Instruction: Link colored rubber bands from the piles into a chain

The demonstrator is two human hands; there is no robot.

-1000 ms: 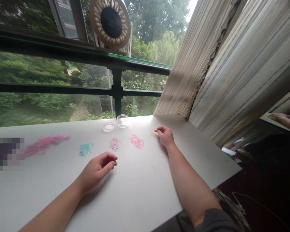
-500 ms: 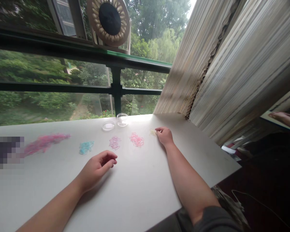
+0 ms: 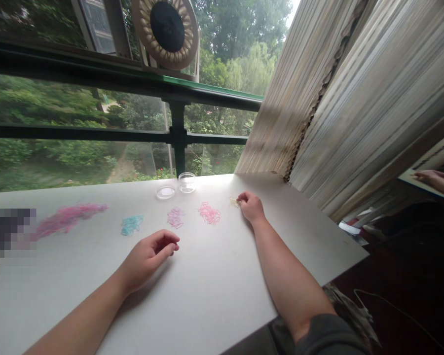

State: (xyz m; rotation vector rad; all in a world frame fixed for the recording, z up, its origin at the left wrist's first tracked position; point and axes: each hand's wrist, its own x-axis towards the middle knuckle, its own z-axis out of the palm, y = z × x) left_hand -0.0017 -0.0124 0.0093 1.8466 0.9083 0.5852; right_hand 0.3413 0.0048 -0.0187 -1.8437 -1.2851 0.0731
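Observation:
My right hand (image 3: 250, 207) is at the far right of the row of piles, its fingertips pinched at a small pile of pale yellow rubber bands (image 3: 234, 201). The fingers partly cover that pile. Nearer to me, my left hand (image 3: 153, 256) rests on its side on the white table, loosely curled, with a gap between thumb and forefinger and nothing visible in it. Beyond it lie piles of thin loops that look like rubber bands: pink ones (image 3: 209, 214), lilac ones (image 3: 175, 217) and turquoise ones (image 3: 132, 225).
A long mixed pink and purple heap (image 3: 72, 218) lies at the left of the white table (image 3: 192, 305). Near the window edge stand a clear round dish (image 3: 187, 183) and a shallow clear lid (image 3: 166, 193). A curtain (image 3: 281, 98) hangs to the right.
My right hand has shifted very slightly at the pale yellow pile, its fingertips drawn a little closer together. My left hand and the other piles have stayed put.

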